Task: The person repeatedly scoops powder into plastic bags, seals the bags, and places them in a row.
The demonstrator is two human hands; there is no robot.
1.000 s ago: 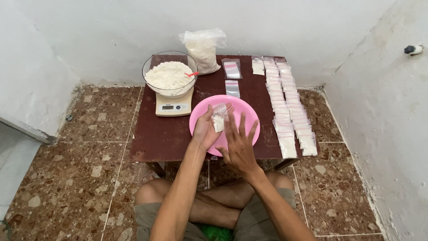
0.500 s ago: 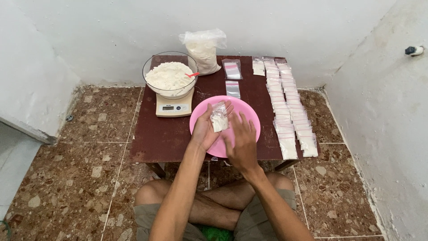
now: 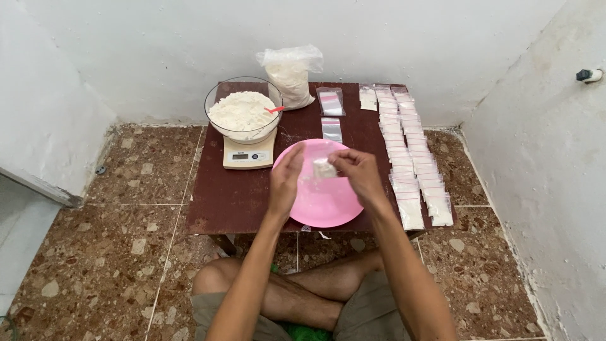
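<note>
Over a pink plate [image 3: 328, 205] on a small dark table [image 3: 233, 192], both my hands hold one small clear bag of white powder [image 3: 324, 168]. My left hand [image 3: 286, 182] grips its left side, and my right hand [image 3: 357, 173] pinches the right side near the top. The bag hangs just above the plate. A glass bowl of white powder [image 3: 243, 113] with a small red scoop [image 3: 274, 110] sits on a white kitchen scale [image 3: 246, 153] at the back left.
A large plastic bag of powder [image 3: 291, 77] leans on the back wall. Empty small zip bags [image 3: 331, 102] lie mid-table. Two rows of several filled bags [image 3: 410, 155] run down the right edge. White walls close in on the left, back and right.
My hands have lifted and spread slightly, and the small bag now sits between the fingertips of both hands instead of under my right palm.
</note>
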